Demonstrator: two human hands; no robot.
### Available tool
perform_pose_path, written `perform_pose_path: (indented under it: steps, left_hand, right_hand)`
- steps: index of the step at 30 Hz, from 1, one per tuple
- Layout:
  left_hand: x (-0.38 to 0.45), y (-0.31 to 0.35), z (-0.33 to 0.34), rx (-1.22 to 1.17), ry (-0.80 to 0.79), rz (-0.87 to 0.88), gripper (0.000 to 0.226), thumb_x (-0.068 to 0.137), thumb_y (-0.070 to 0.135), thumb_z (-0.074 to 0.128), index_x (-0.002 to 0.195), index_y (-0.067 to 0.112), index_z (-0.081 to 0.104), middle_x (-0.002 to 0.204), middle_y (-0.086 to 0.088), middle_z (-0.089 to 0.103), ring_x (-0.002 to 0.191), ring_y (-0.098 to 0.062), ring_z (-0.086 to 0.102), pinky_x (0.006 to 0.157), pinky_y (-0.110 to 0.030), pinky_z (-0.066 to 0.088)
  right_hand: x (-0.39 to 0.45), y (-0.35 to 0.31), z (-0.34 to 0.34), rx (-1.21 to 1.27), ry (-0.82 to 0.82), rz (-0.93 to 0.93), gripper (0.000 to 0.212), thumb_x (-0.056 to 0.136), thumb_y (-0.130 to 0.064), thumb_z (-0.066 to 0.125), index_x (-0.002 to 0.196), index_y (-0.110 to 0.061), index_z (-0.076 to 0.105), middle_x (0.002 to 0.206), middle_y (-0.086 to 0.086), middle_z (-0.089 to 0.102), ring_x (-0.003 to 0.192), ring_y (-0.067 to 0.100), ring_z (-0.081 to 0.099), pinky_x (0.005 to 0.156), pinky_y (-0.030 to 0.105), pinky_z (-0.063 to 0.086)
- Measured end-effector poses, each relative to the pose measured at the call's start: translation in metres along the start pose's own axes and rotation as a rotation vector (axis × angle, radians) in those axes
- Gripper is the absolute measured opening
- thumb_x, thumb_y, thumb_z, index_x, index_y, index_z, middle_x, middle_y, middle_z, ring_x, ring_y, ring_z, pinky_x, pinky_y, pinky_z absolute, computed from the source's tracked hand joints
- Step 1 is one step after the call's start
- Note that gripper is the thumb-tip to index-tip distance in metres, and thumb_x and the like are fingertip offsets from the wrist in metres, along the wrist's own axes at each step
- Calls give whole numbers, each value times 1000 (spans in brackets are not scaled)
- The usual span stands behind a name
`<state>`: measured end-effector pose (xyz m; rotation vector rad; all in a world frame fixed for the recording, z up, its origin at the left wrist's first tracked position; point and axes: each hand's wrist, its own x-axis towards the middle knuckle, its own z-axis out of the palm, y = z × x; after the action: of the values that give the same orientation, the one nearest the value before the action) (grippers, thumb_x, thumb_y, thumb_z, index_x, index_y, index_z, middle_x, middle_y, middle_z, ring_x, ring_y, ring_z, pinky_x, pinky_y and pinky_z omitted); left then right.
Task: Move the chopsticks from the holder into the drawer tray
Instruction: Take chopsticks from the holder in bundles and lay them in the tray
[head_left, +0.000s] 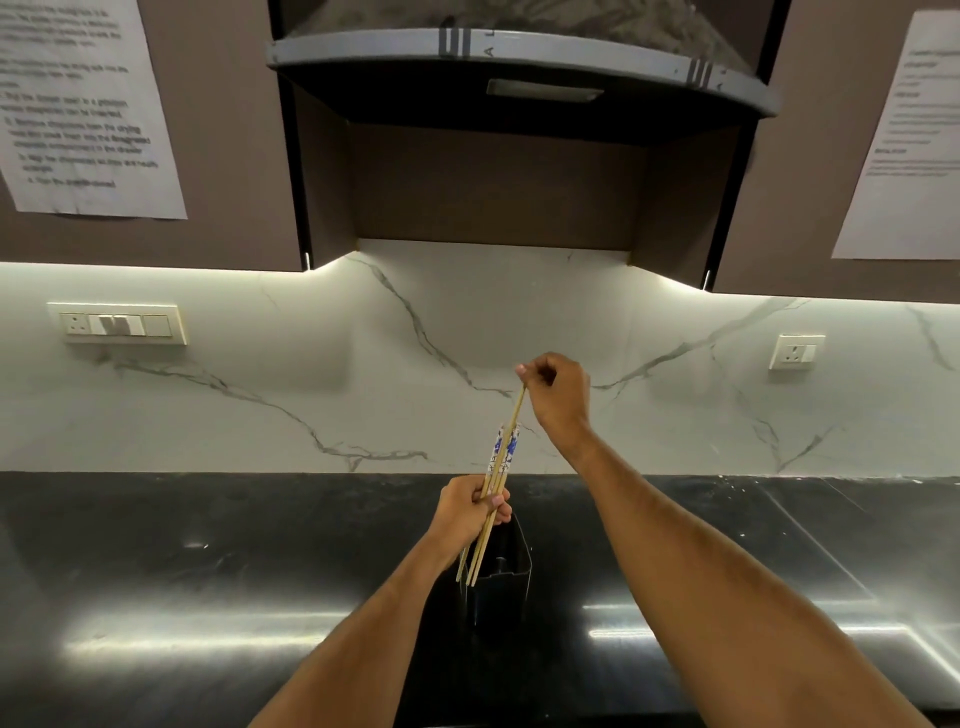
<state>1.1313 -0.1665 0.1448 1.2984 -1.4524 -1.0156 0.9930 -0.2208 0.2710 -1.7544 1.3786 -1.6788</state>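
Our left hand (470, 512) grips a bundle of chopsticks (500, 462) above the holder (501, 577) while our right hand (558, 392) pinches one chopstick's top.

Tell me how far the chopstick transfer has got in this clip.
Done: several chopsticks are out of the black holder, bunched in the left hand. In hand: the right hand pinches the top of one more. Left: everything goes into the drawer tray, which is not in view.
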Motion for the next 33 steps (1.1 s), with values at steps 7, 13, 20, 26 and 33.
perform_pose_path:
  steps: [7,13,20,26,33]
  left_hand:
    - [0,-8,-3,-63,57,-71,13,99,4,58,103,3,70,88,-12,77,82,-19,78,83,-38,64]
    - [13,10,1,-370,147,-110,15,103,5,53,108,0,66,95,-19,76,86,-27,78,85,-44,63]
    - [38,41,8,-699,255,-142,15,104,6,51,111,-1,63,100,-23,75,91,-33,77,88,-45,62]
    - [47,37,7,-728,354,-172,18,101,5,57,110,-7,67,97,-22,77,93,-34,76,86,-47,62]
    - [45,29,2,-769,408,-157,17,102,7,55,115,0,64,100,-19,76,92,-30,77,89,-46,62]
  right_hand:
    - [29,-35,-33,97,300,-87,16,97,-25,67,86,-15,64,72,5,65,63,18,65,58,31,61]
    - [3,-21,-44,303,181,3,6,92,-5,72,91,-1,68,76,14,73,65,26,75,64,34,64]
    - [-64,40,-20,411,97,476,15,85,10,71,94,-2,72,89,18,75,78,27,77,74,34,65]
    - [-94,73,-10,337,18,524,16,86,8,72,92,-6,76,81,12,77,76,22,78,75,34,65]
    - [-111,82,-8,213,-168,491,12,87,5,72,92,-6,76,84,10,77,75,21,78,65,33,65]
